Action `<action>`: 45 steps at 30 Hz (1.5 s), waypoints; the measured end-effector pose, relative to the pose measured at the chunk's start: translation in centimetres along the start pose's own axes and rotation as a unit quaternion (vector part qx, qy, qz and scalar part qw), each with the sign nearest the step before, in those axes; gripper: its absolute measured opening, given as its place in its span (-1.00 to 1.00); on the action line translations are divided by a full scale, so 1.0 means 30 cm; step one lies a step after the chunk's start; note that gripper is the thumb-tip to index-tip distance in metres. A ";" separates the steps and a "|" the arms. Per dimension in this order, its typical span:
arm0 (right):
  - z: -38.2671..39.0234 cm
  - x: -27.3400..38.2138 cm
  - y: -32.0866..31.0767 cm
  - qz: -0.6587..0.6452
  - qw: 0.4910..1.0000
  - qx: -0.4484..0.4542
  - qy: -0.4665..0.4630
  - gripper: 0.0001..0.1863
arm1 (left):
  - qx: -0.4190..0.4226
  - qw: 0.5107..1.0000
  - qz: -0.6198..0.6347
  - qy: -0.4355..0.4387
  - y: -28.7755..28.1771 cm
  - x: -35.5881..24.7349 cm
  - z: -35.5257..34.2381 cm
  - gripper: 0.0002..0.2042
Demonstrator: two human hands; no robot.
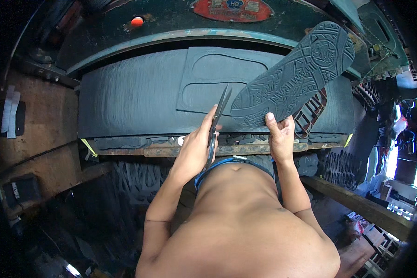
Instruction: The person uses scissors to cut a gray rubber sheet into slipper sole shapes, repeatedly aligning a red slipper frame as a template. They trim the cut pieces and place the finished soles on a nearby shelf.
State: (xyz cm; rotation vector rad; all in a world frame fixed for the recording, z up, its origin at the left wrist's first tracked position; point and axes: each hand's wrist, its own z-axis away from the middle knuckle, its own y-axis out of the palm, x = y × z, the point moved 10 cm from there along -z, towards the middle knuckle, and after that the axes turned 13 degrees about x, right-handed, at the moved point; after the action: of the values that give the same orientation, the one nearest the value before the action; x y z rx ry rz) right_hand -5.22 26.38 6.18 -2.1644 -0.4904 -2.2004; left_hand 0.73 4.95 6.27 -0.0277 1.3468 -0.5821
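Observation:
My left hand (193,150) is closed around a pair of dark scissors (222,103), whose blades point up and away from me and lie nearly together. To its right, my right hand (281,139) grips the near end of a black rubber shoe sole (295,76), thumb on top. The sole is tilted toward the far right, its patterned tread facing up. The scissor tips are close to the sole's left edge; I cannot tell whether they touch. Behind them lies a flat dark sheet (203,96) with two sole-shaped outlines. It rests on a wide grey pad (120,92).
A reddish metal cutting die (312,116) sits partly under the sole. Beyond the pad stands a green machine (171,23) with an orange button (137,21). A wooden rail (227,149) runs along the near edge. Cut rubber scraps (343,164) hang at right.

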 end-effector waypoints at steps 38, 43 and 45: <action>-0.057 -0.090 -0.107 -0.002 0.990 0.073 0.121 -0.54 | 0.011 0.979 0.177 -0.104 0.030 0.158 -0.033 -0.31; -0.062 -0.131 -0.210 -0.081 0.982 0.073 0.154 -0.53 | -0.188 0.941 -0.185 -0.211 -0.167 0.322 -0.053 -0.49; -0.066 -0.143 -0.255 -0.025 0.982 0.077 0.168 -0.50 | -0.180 0.929 -0.238 -0.220 -0.178 0.358 -0.065 -0.51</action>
State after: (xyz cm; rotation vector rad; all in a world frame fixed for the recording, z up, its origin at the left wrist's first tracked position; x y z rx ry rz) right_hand -8.74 32.32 0.39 -1.6772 -0.6741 -2.3950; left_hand -1.99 -3.43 -2.10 -0.7619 0.9848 -0.6760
